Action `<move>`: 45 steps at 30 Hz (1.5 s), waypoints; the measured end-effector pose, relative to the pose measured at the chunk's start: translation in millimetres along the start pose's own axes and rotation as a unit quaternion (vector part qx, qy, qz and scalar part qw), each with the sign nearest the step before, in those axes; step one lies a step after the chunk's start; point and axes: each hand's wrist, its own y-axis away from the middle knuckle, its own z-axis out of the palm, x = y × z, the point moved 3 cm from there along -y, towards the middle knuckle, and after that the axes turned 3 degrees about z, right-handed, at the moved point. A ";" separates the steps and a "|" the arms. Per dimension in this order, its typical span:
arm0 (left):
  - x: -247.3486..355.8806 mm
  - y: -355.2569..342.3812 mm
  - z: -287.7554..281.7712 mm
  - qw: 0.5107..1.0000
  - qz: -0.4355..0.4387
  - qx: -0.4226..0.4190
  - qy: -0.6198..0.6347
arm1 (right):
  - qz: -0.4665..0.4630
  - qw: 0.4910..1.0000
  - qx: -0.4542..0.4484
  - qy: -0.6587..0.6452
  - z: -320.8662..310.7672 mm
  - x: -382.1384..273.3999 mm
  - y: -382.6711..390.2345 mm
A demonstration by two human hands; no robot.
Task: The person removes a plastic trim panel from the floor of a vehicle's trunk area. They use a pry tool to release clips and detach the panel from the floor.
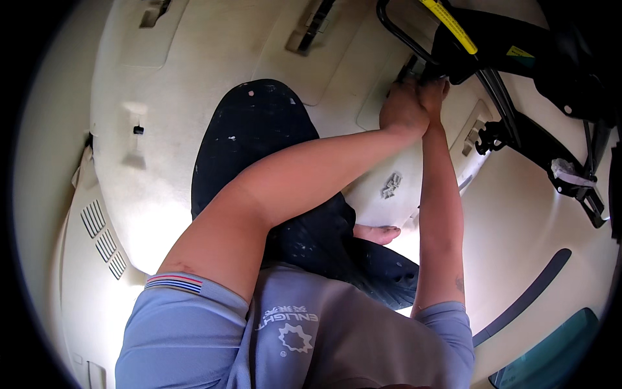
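Both my arms reach forward to the upper right, where my hands meet side by side at the foot of a black metal frame. My left hand is closed, its fingers curled down by a dark slot fitting in the pale floor. Against it presses my right hand, also closed, with its fingertips mostly hidden below the frame. Whatever the fingers grip is too dark and covered to make out. A bent black tube and a yellow strip belong to the frame just above my hands.
The beige floor panel has more recessed slots, one with a dark fitting. My bent knee in dark trousers stands between my arms. Farther right are a black bracket, a dark curved strip and a window.
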 end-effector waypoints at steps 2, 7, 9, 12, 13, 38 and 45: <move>1.1 -0.4 -8.8 0.999 0.010 0.007 0.048 | 0.030 0.999 -0.017 0.020 -13.9 -16.7 0.7; -1.0 -7.5 -11.6 0.998 -0.002 -0.019 0.066 | 0.072 0.997 -0.003 0.014 -22.9 -22.5 1.6; -3.2 -10.6 -9.3 0.998 0.006 -0.023 0.057 | 0.106 0.994 -0.006 -0.016 -24.6 -21.7 1.6; -7.7 -16.7 -8.3 0.998 0.022 -0.035 0.048 | 0.136 0.988 -0.054 -0.051 -26.2 -20.7 1.0; -6.5 -16.3 -9.1 0.998 0.022 -0.038 0.054 | 0.147 0.984 -0.076 -0.059 -24.5 -18.0 2.8; -18.8 -30.5 12.6 0.977 0.150 -0.090 -0.117 | 0.142 0.971 -0.194 -0.011 -4.7 37.0 -24.3; -13.1 -29.7 2.7 0.978 0.131 -0.115 -0.112 | 0.168 0.967 -0.183 -0.051 -24.5 13.1 -21.0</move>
